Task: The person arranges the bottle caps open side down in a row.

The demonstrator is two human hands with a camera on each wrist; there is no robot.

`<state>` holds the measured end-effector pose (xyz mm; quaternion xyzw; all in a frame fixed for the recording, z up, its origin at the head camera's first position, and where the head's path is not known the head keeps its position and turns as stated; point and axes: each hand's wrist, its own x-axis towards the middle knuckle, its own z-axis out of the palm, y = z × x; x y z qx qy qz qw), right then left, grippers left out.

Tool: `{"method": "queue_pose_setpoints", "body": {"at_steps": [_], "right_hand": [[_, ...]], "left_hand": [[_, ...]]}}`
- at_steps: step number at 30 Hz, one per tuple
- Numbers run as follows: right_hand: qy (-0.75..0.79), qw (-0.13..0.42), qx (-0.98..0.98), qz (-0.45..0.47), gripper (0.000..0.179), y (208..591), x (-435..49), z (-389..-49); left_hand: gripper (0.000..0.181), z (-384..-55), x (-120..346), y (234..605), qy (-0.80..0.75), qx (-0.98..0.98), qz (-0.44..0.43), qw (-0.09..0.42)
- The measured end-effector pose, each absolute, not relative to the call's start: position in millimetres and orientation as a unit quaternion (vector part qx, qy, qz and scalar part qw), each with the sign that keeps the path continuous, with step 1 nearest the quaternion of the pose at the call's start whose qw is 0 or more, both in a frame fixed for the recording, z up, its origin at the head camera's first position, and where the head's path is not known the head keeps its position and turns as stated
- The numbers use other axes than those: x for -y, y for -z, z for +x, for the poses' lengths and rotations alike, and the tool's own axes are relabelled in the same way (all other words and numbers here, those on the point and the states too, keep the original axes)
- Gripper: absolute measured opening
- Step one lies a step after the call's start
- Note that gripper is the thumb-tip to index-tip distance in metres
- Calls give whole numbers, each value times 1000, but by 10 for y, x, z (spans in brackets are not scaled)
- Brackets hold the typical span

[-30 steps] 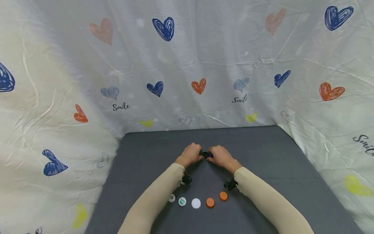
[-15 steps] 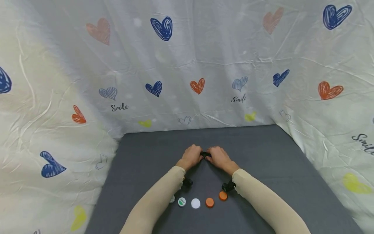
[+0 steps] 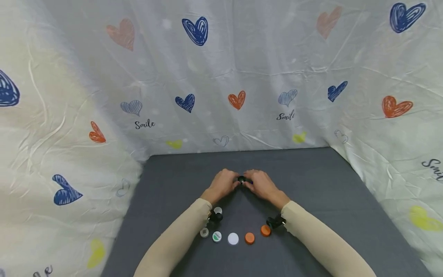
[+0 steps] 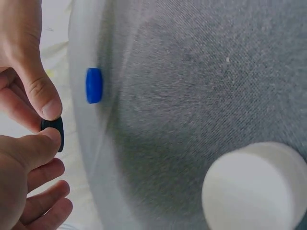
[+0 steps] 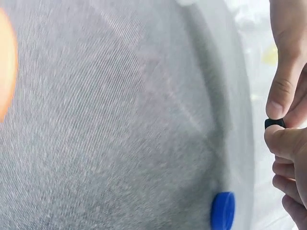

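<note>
A small black bottle cap [image 3: 241, 179] is held up between both hands over the far half of the grey table. My left hand [image 3: 221, 184] pinches it between thumb and fingers from the left. From the other side my right hand [image 3: 262, 185] pinches it too, and both thumbs meet over the cap [image 4: 55, 123] in the left wrist view. Part of the cap is covered by the thumbs. Beneath the right hand a blue cap [image 5: 222, 211] stands out on the cloth in the right wrist view; the head view hides it.
Closer to the body lies a curved row: a greyish cap [image 3: 204, 232], a white cap with a green mark [image 3: 217, 236], a plain white cap [image 3: 233, 239] and two orange caps [image 3: 249, 238]. Another white cap [image 3: 218, 210] sits beside the left wrist. A heart-printed cloth [image 3: 221, 77] hangs behind.
The hands come together, then spread slightly, with the left moving left; both keep hold of the black cap. A white cap by the left wrist has come into sight.
</note>
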<state>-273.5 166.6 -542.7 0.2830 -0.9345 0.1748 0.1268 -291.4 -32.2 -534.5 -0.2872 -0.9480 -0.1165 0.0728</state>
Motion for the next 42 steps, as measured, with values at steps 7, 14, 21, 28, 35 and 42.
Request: {"method": "queue_pose_setpoints", "body": {"at_steps": [7,14,21,28,35,42], "right_hand": [[-189,157,921,301,32,5272,-1622,-2650],[-210,174,911,308,35,5108,-1573,-2490],[-242,194,900,306,40,4991,-1504,-2314],[-255,220,890,308,40,4945,-1417,-2165],[-263,220,885,315,41,4963,-1362,-2012],[-275,221,874,333,42,5025,-1337,-1917]], "left_hand": [[26,-2778,401,5153,103,942,-303,104],[24,-2593,504,4985,97,929,-325,145],[27,-2415,617,4872,121,916,-341,174],[32,-2228,706,4824,144,906,-342,203],[33,-2047,802,4850,194,893,-344,216],[33,-1935,864,4956,230,890,-342,198]]}}
